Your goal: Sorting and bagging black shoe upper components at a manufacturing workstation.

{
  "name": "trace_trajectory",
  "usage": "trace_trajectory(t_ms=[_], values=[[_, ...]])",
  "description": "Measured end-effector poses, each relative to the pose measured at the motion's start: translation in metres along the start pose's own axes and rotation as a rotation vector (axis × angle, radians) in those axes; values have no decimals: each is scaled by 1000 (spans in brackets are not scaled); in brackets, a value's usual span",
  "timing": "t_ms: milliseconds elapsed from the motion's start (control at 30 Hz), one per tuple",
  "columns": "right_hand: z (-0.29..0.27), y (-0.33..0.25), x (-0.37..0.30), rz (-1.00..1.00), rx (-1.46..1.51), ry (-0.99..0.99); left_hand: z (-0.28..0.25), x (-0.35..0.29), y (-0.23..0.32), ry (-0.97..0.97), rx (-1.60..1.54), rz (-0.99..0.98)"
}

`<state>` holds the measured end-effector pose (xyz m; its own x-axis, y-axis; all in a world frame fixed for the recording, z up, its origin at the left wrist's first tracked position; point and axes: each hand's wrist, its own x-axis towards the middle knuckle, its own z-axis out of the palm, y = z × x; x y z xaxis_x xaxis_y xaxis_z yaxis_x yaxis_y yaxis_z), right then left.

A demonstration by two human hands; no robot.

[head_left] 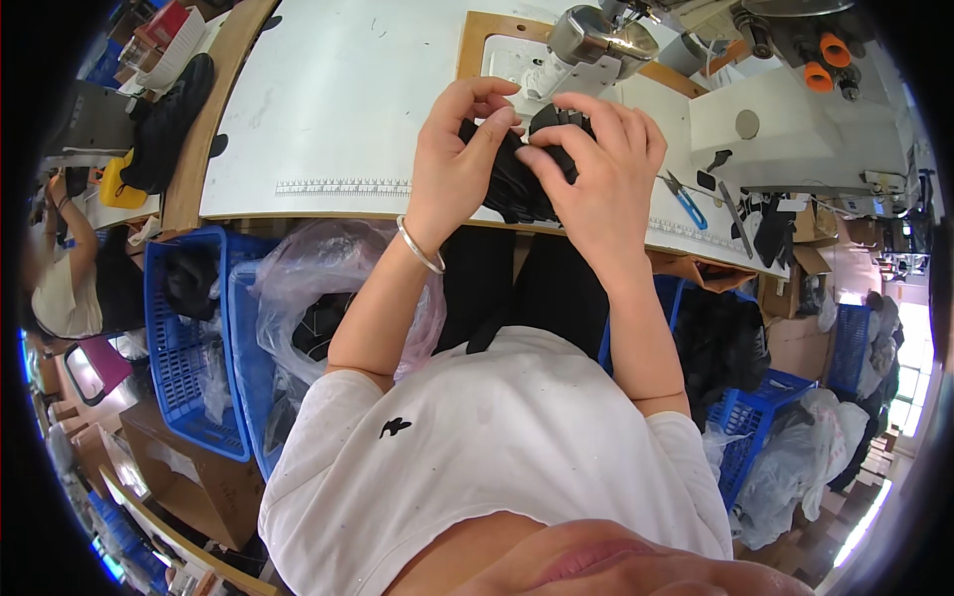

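Both hands are raised over the front edge of the white work table, close to the head of a sewing machine [596, 50]. Between them is a bunched black piece [512, 179] that looks like fabric; its exact kind is hidden by folds and fingers. My left hand [462, 149], with a bangle at the wrist, pinches its upper left side with thumb and fingertips. On the other side my right hand [601, 164] grips it between thumb and curled fingers. Part of the black piece hangs down toward the table's edge.
Blue-handled snips [686, 202] lie right of my right hand, near a thin metal strip [735, 219]. A black shoe [174, 124] sits at the left. Blue crates [194, 387] and a plastic bag [318, 273] stand below the table. Another person [75, 278] is at far left.
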<state>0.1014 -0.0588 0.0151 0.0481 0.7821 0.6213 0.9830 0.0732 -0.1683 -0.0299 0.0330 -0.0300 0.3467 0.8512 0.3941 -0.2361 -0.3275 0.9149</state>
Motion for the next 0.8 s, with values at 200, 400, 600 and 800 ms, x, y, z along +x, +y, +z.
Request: trace_trajectory(t_ms=[200,400,600,800], values=[[7,6,1,-99,-96,30,-4,0,-5,37,50,-13],[-4,-3,5,-73,-7,-78,-6,-2,-3,51,-25,-67],[6,1,2,-80,-107,-12,-9,-1,-3,31,-38,-100],[3,4,1,-135,-3,-1,-9,-1,-4,32,-60,-91]])
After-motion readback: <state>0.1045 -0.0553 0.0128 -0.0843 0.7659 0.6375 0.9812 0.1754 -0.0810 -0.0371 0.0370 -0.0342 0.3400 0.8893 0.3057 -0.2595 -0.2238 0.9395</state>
